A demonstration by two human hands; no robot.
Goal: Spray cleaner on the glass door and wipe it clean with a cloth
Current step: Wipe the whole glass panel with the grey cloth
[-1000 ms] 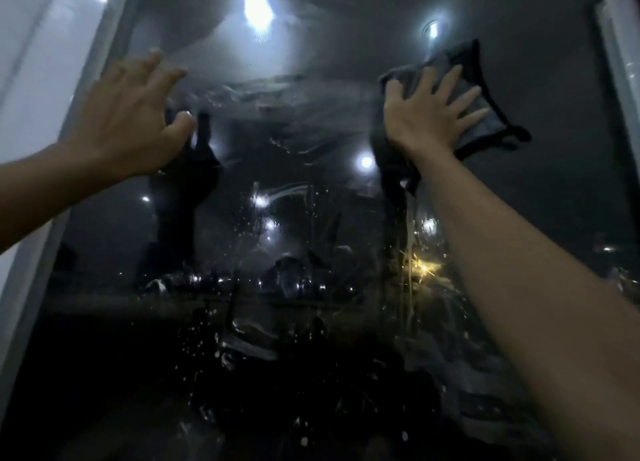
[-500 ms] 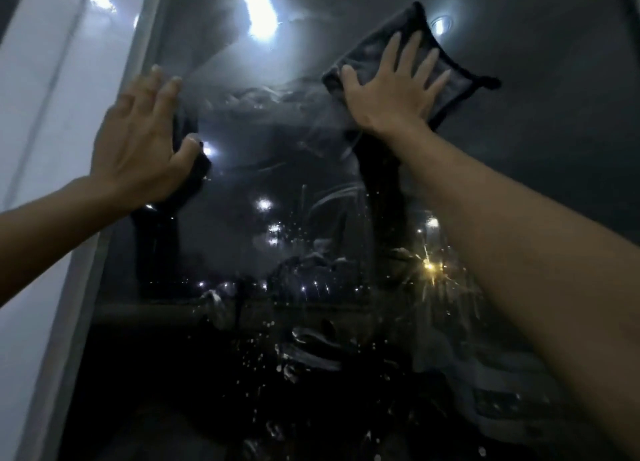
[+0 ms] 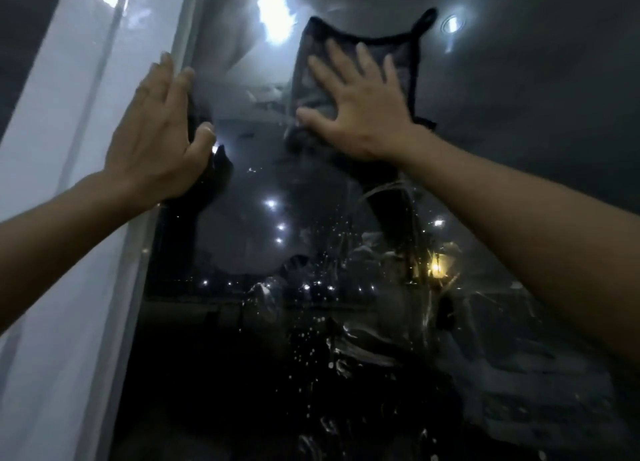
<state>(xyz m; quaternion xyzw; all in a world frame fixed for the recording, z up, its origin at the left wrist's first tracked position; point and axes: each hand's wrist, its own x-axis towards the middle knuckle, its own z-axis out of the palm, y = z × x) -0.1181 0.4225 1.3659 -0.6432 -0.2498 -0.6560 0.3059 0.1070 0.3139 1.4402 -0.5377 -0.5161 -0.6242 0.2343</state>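
Spanning most of your view, the glass door shows streaks low down; your left hand lies flat, fingers straight, by the frame, prob. to brace; right hand, fingers spread, presses the cloth onto upper glass for full contact; droplets below.

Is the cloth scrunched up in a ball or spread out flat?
Spread out flat. The cloth lies open against the glass door, its dark edging and corner loop showing, pressed by the right hand, fingers straight.
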